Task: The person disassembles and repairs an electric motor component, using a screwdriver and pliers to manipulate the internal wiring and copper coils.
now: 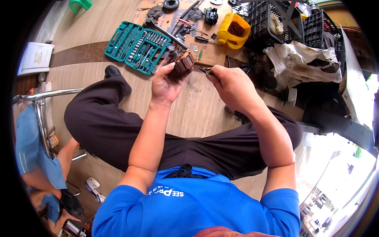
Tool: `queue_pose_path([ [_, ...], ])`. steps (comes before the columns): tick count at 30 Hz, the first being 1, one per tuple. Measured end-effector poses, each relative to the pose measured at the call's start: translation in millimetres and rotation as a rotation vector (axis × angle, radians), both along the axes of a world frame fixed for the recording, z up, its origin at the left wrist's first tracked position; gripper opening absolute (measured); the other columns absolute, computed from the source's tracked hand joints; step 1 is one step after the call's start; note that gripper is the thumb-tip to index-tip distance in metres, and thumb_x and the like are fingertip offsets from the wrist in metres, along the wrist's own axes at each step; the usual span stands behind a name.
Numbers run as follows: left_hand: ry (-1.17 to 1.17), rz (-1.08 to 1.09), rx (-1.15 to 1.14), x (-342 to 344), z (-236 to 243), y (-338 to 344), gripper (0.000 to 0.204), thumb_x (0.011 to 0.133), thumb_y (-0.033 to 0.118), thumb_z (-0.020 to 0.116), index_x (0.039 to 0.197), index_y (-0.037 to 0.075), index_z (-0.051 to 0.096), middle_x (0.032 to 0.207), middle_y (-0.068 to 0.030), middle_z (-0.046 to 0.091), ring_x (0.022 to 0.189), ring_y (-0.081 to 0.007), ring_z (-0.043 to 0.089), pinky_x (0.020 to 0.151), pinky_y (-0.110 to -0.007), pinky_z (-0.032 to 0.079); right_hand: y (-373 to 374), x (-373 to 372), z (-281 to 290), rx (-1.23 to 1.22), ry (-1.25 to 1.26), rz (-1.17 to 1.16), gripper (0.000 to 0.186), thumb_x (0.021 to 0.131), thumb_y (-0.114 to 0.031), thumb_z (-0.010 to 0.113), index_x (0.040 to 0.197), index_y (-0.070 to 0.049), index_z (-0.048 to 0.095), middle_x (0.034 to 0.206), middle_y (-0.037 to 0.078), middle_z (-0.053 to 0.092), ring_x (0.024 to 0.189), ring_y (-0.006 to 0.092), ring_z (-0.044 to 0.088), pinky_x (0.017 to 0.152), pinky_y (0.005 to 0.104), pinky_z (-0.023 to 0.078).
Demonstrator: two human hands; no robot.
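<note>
My left hand point(166, 85) grips a cylindrical motor armature point(182, 63) with brown segmented core, copper windings and a metal shaft end, held up in the middle of the view. Just to its right, my right hand point(231, 87) is closed on a small dark metal tool point(205, 69), possibly pliers, whose jaws point toward the armature; much of it is hidden by my fingers. I cannot tell whether the tool touches the armature.
An open teal socket case point(138, 59) lies beyond my left hand. Cardboard point(209, 59) holds screwdrivers and metal parts near a cut yellow jug point(233, 23). Black crates point(260, 19) and stained white cloth point(300, 67) stand right. Another person's legs point(37, 154) are at left.
</note>
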State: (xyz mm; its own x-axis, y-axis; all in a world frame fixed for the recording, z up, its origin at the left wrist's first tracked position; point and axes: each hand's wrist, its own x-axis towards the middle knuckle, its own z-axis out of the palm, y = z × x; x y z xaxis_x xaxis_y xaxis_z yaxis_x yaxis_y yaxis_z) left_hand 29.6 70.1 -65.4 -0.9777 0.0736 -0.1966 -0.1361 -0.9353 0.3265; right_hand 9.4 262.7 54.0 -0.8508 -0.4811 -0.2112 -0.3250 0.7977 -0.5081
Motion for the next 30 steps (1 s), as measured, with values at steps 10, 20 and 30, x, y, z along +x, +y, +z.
queue_pose_path([
  [10,-0.238,-0.18,-0.036,0.0,-8.3,5.7,0.036,0.095,0.033,0.056,0.114,0.003,0.062,0.103,-0.0125,0.069,0.089,-0.0262,0.069,0.072,-0.033,0.058,2.7,-5.4,-10.5,0.078,0.169,-0.01,0.015,0.09,-0.015,0.053,0.084,-0.002,0.057,0.075,0.02,0.064,0.075,0.0391,0.064,0.066,0.0487,0.05],
  [20,-0.415,-0.335,-0.07,3.6,-14.9,5.0,0.036,0.094,0.045,0.056,0.104,0.011,0.065,0.088,-0.0067,0.069,0.064,-0.0186,0.062,0.053,-0.025,0.048,6.7,-10.4,-14.3,0.129,0.233,0.009,0.008,0.086,-0.009,0.054,0.085,-0.003,0.059,0.074,0.019,0.065,0.076,0.0365,0.066,0.066,0.0464,0.052],
  [30,-0.322,-0.325,-0.009,1.2,-10.3,3.7,0.041,0.095,0.046,0.052,0.106,0.01,0.065,0.087,-0.0078,0.069,0.062,-0.0187,0.058,0.048,-0.025,0.044,6.6,-8.6,-7.2,0.154,0.198,0.0,0.009,0.087,-0.01,0.054,0.086,-0.003,0.06,0.075,0.018,0.066,0.077,0.0359,0.067,0.067,0.0461,0.053],
])
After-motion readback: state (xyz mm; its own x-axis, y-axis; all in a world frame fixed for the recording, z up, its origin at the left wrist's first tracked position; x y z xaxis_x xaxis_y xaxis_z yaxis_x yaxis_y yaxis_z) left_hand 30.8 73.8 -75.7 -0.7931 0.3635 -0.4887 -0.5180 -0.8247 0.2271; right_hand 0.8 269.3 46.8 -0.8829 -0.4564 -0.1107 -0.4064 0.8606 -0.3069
